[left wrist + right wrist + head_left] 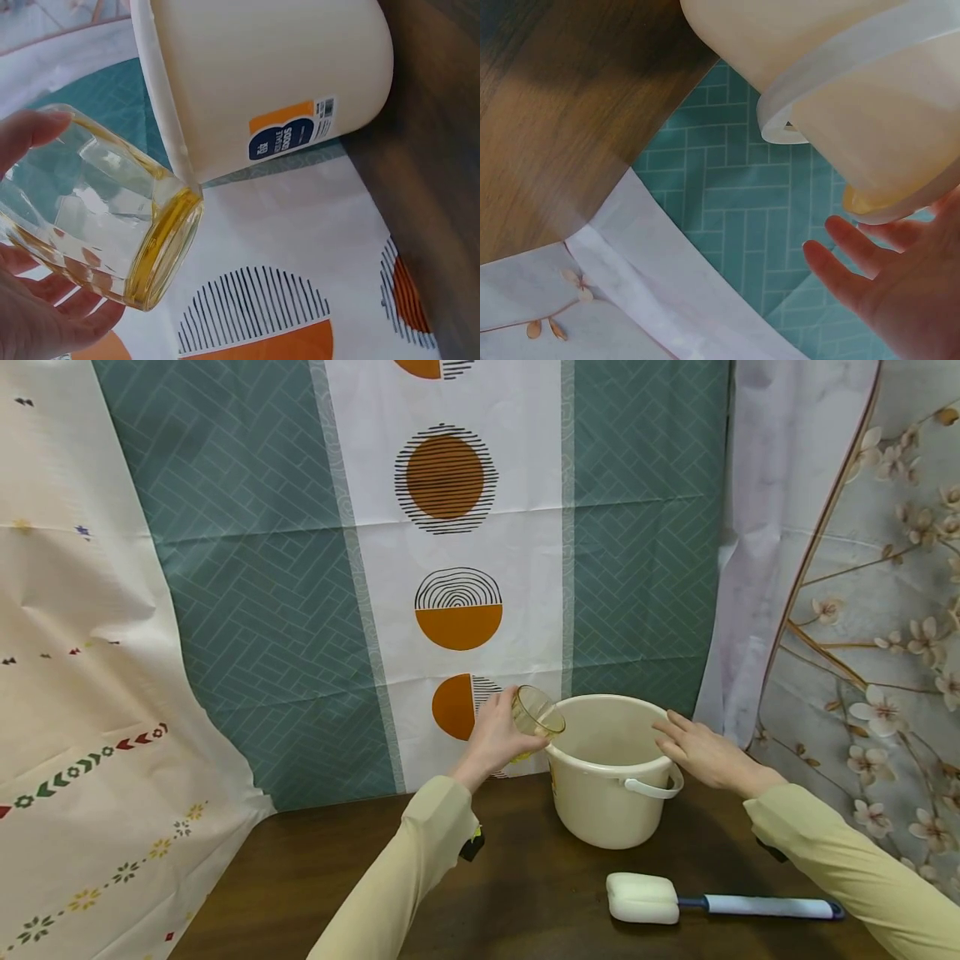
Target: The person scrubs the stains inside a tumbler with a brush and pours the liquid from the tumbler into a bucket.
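Note:
My left hand (498, 735) grips a clear amber-tinted glass (538, 713), tilted beside the left rim of a cream bucket (611, 806). In the left wrist view the thumb and fingers wrap the faceted glass (90, 217), its thick yellowish base near the bucket's rim. My right hand (701, 750) is at the bucket's right rim, fingers extended and loosely spread. The right wrist view shows its fingertips (844, 232) close by the rim; whether they touch it cannot be told. The bucket's white handle (654, 789) hangs down at its front right.
A sponge brush (645, 898) with a blue and white handle (768, 907) lies on the dark wooden table (517, 902) in front of the bucket. Patterned cloths, one with teal panels (255, 568) and one floral (870, 710), hang behind and at the sides.

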### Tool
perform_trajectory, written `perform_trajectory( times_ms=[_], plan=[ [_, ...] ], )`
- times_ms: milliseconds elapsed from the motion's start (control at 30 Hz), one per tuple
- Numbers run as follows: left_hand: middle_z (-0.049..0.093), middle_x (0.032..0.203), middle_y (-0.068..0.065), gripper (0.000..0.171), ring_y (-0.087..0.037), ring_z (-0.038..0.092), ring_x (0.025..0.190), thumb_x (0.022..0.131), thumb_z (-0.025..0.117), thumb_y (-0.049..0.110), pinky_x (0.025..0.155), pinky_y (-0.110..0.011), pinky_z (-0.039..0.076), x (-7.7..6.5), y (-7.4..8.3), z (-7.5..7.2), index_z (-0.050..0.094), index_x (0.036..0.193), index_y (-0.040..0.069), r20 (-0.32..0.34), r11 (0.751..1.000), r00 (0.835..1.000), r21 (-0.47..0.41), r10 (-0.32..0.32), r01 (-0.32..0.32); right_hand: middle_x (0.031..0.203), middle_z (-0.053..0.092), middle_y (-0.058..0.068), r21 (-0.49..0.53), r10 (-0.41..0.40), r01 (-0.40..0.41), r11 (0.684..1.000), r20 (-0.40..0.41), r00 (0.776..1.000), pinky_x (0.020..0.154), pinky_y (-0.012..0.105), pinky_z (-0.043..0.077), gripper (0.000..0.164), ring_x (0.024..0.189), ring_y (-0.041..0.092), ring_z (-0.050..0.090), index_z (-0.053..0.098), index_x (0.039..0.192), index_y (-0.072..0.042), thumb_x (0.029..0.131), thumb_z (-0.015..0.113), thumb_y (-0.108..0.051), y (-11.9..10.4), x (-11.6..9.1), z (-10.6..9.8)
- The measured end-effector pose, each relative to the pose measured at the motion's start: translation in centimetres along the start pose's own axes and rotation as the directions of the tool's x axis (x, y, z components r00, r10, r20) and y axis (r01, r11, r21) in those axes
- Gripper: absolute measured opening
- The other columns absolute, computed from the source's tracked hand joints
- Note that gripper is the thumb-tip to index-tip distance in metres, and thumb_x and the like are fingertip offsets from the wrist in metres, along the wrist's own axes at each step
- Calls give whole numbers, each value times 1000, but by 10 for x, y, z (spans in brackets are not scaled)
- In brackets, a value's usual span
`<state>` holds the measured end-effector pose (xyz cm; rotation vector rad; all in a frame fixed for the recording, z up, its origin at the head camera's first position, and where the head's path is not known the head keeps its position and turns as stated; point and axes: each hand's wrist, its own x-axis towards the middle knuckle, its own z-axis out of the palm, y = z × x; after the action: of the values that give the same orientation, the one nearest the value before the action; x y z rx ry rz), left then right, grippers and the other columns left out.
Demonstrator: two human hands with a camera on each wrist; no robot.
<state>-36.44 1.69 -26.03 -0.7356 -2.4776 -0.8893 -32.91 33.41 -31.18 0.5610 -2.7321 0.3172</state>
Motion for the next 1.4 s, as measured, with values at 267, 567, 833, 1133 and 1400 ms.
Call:
perform_trajectory(
  times_ms=[267, 567, 833, 1133, 1400],
  plan=[
    [46, 114, -15, 82, -28, 41, 102, 62, 80, 29, 82, -39, 39, 12, 6, 1, 40, 131, 6, 19, 986, 999, 157, 48, -51, 132, 27, 36, -5, -4, 4, 1000, -6, 1000, 89, 60, 24, 48, 115, 51, 31, 43, 128, 9, 99, 36, -29, 0, 0, -1],
    [46, 116, -14, 81, -29, 40, 107, 63, 78, 28, 85, -42, 36, 17, 9, 6, 39, 131, 9, 19, 948, 997, 308, 77, -80, 132, 27, 36, 7, -5, 5, 1000, -12, 1000, 89, 59, 25, 48, 116, 51, 30, 43, 128, 8, 99, 36, -29, 0, 0, 1],
    [45, 118, -13, 80, -28, 40, 107, 62, 79, 30, 85, -40, 36, 20, 11, 13, 39, 129, 10, 45, 900, 990, 414, 131, -138, 132, 27, 36, 9, -4, 4, 1000, -21, 1000, 89, 59, 25, 47, 115, 52, 30, 44, 127, 8, 99, 36, -28, 1, -1, 2],
    [44, 119, -12, 82, -28, 40, 105, 64, 80, 31, 85, -39, 35, 19, 15, 18, 37, 131, 10, 63, 842, 980, 503, 187, -192, 132, 27, 36, 13, -5, 5, 1000, -19, 1000, 90, 59, 24, 47, 116, 51, 30, 45, 126, 9, 99, 35, -28, 1, 0, 3],
    [43, 121, -11, 84, -26, 39, 107, 65, 79, 34, 85, -38, 35, 21, 18, 21, 35, 133, 12, 73, 839, 984, 514, 162, -176, 132, 27, 37, 13, -21, 21, 1000, -21, 1000, 89, 59, 25, 46, 116, 51, 30, 44, 126, 9, 99, 35, -27, 2, -1, 2]
  ],
)
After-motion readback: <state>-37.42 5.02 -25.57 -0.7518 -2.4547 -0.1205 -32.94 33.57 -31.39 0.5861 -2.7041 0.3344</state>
